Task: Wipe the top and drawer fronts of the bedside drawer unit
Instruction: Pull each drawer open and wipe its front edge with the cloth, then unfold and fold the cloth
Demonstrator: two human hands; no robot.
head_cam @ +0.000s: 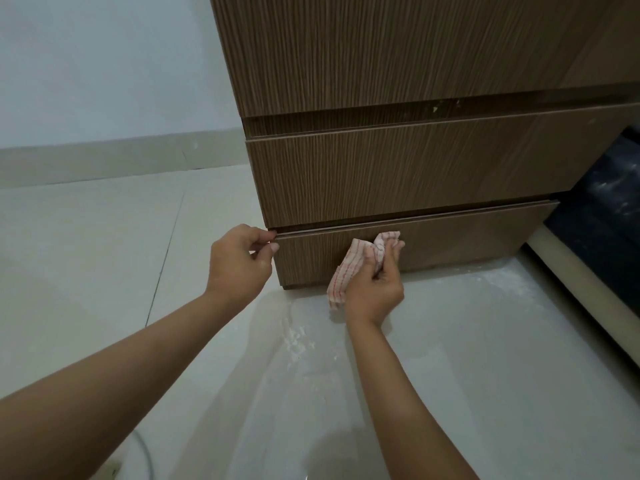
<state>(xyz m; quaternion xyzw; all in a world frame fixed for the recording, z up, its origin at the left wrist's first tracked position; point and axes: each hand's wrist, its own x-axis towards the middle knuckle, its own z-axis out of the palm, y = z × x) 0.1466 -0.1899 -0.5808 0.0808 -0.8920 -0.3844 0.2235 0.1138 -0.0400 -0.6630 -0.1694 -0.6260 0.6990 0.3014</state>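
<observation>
The brown wood-grain drawer unit (pixel 398 168) fills the upper right, its stacked drawer fronts facing me. My left hand (pixel 239 261) pinches the top left corner of the bottom drawer front (pixel 450 244), fingertips at the gap above it. My right hand (pixel 375 287) grips a crumpled white cloth with red checks (pixel 349 271) and holds it against the lower middle of that bottom front. The unit's top is out of view.
Pale glossy floor tiles (pixel 450 375) spread below, with whitish dust or residue near the unit's base. A white wall with a skirting board (pixel 104 161) stands at the left. A dark bed edge with a cream frame (pixel 595 237) lies at the right.
</observation>
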